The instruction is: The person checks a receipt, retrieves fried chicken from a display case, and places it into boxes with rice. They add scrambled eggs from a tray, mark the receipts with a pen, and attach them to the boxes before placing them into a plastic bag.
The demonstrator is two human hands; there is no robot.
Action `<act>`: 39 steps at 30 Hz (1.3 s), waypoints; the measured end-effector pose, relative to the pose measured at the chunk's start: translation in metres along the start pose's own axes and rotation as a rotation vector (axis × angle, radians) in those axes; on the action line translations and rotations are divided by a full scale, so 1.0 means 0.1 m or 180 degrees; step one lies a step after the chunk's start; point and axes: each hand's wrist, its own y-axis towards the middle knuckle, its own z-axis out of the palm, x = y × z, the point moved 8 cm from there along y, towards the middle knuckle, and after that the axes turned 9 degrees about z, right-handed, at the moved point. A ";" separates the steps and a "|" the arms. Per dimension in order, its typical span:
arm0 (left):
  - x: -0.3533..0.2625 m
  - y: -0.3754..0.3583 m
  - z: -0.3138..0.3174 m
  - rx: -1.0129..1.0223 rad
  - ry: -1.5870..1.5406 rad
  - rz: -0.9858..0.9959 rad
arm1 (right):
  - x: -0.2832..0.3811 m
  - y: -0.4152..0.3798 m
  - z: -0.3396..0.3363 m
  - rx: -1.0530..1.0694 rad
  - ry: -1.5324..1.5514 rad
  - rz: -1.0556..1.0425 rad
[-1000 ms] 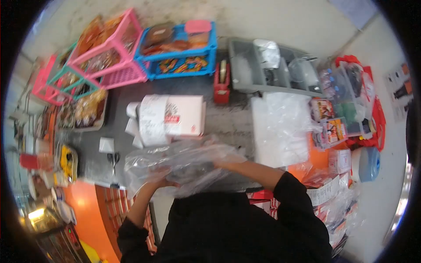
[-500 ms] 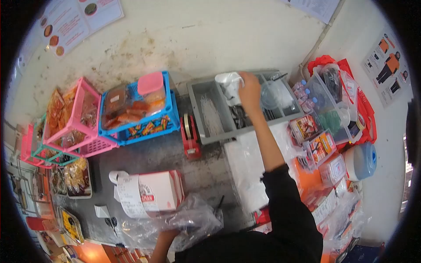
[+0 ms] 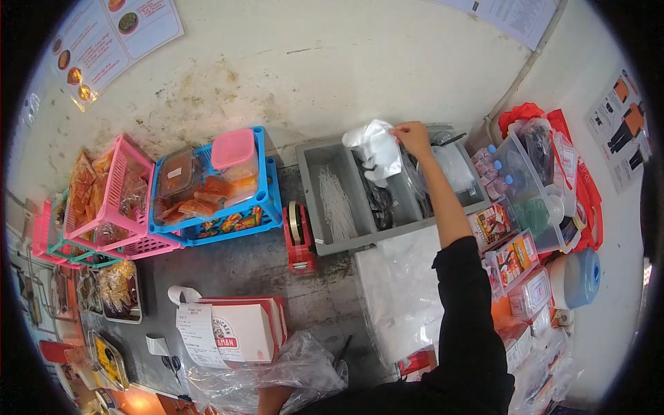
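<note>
Over the grey divided tray (image 3: 319, 232), my right hand (image 3: 413, 138) pinches the edge of a crumpled white plastic bag (image 3: 377, 151). Thin white sticks (image 3: 335, 204) and black packets (image 3: 380, 205) lie in compartments below it. At the bottom, my left hand (image 3: 274, 397) is at a clear plastic bag (image 3: 304, 366); its fingers are hidden there. Just beyond that bag sits a white and red takeaway box (image 3: 247, 330), with a printed receipt (image 3: 201, 335) on it.
A red tape dispenser (image 3: 299, 238) stands left of the tray. Blue baskets (image 3: 266, 187) and pink baskets (image 3: 131, 187) hold packets. Clear plastic sheets (image 3: 404, 290) lie nearer me. At right are a clear bin (image 3: 526, 187) and small boxes (image 3: 491, 225). Scissors (image 3: 172, 366) lie at left.
The white bag is lifted further and more spread out, hanging from my right hand, which has shifted slightly right. My left hand has moved lower in view. The camera view has shifted a little.
</note>
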 end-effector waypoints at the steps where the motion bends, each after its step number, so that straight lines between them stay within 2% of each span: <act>1: 0.00 -0.03 0.01 0.0020 0.0021 -0.0002 | -0.02 0.03 -0.04 0.0027 0.0319 0.0000; 2: 0.00 -0.02 0.01 0.0022 0.0022 0.0002 | -0.01 0.03 -0.08 0.0049 0.0638 -0.0004; 3: 0.00 -0.02 0.02 0.0024 0.0016 0.0005 | -0.01 -0.05 -0.10 0.0423 0.0842 0.0659; 4: -0.01 -0.01 0.03 0.0038 0.0007 0.0001 | -0.02 -0.04 -0.11 0.0423 0.0833 0.0664; 6: -0.02 -0.01 0.03 0.0053 -0.0005 0.0006 | -0.26 0.12 -0.03 0.0742 0.2387 0.1118; 7: -0.01 0.03 0.03 0.0062 -0.0020 -0.0015 | -0.34 0.23 -0.06 0.0740 0.2390 0.1118; 9: -0.03 0.01 0.04 0.0070 -0.0028 -0.0006 | -0.45 0.41 -0.42 -0.0332 0.2676 0.0814; 13: -0.04 0.07 0.05 0.0100 -0.0060 -0.0008 | -0.04 0.11 -0.55 -0.0497 0.3125 0.0436; 15: -0.06 0.05 0.06 0.0103 -0.0066 -0.0007 | 0.43 -0.33 -0.88 -0.2603 -0.1189 -0.0031; 16: -0.06 0.10 0.06 0.0112 -0.0095 -0.0013 | 0.43 -0.42 -0.79 -0.2586 -0.1195 -0.0028; 18: -0.06 0.08 0.06 0.0129 -0.0087 -0.0019 | 0.69 -0.59 -0.38 -0.2265 -0.2197 -0.1230; 19: -0.06 0.10 0.06 0.0130 -0.0099 -0.0010 | 0.68 -0.67 -0.29 -0.2263 -0.2199 -0.1230; 21: -0.07 0.09 0.06 0.0138 -0.0100 -0.0010 | 0.52 -0.66 -0.08 -0.1778 -0.2449 -0.0778; 22: -0.07 0.09 0.06 0.0140 -0.0099 -0.0010 | 0.46 -0.66 -0.04 -0.1770 -0.2443 -0.0783; 24: -0.07 0.08 0.06 0.0144 -0.0091 -0.0012 | 0.37 -0.65 0.11 -0.1344 -0.2161 -0.1239; 25: -0.06 0.07 0.06 0.0145 -0.0073 -0.0019 | 0.31 -0.62 0.14 -0.1342 -0.2153 -0.1234; 27: -0.06 0.08 0.06 0.0149 -0.0085 -0.0013 | 0.12 -0.50 0.06 -0.1210 -0.1490 -0.0589; 30: -0.08 0.06 0.06 0.0139 -0.0078 -0.0008 | 0.07 -0.46 -0.02 -0.0989 -0.1220 -0.0290; 37: -0.11 0.02 0.05 0.0087 -0.0054 0.0059 | -0.27 -0.21 -0.10 -0.0969 -0.0658 -0.0516; 39: -0.12 -0.02 0.03 0.0044 -0.0032 0.0108 | -0.34 -0.27 -0.16 -0.0504 0.0208 0.0052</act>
